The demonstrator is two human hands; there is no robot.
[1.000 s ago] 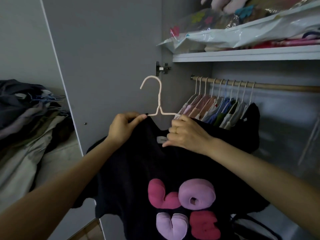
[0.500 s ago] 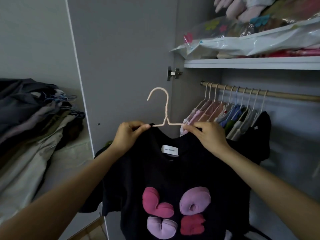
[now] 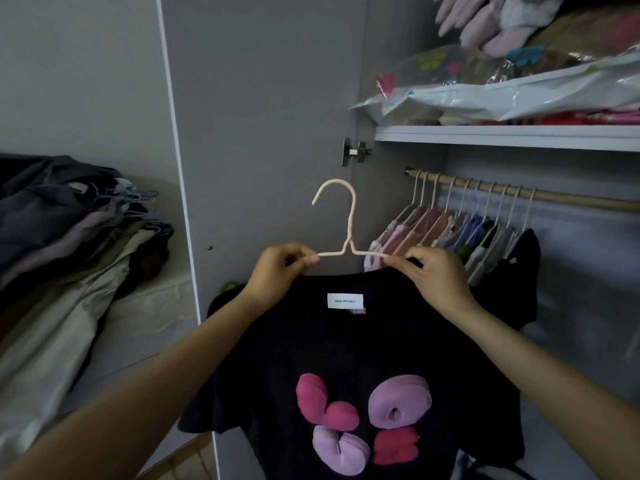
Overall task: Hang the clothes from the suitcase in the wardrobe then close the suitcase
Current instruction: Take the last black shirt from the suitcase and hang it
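- Black top [image 3: 363, 341] with padded pink and lilac letters, centre to lower centre of frame, draped on pale hanger [image 3: 346, 237]; hook upright at centre, tip pointing toward left of frame.
- Risk, judged: neckline sliding off one hanger arm on release of either shoulder, caused by the wide collar and thin wire.
- Risk, judged: hook catching a neighbouring hanger rather than the rod [image 3: 554, 195], caused by hung garments [image 3: 450, 233] crowded at the rod's near end, centre right; free rod only toward right edge.
- Risk, judged: hem or sleeve dragging against the open wardrobe door [image 3: 259, 133], upper centre.
- Left hand [image 3: 277, 271], centre: fingers curled, thumb and forefinger pinching left hanger arm together with collar edge.
- Right hand [image 3: 436, 275], right of centre: fingers curled, fingertips pinching right hanger arm and shoulder fabric.
- Suitcase not in view; heap of clothes [image 3: 69, 244] at left of frame.
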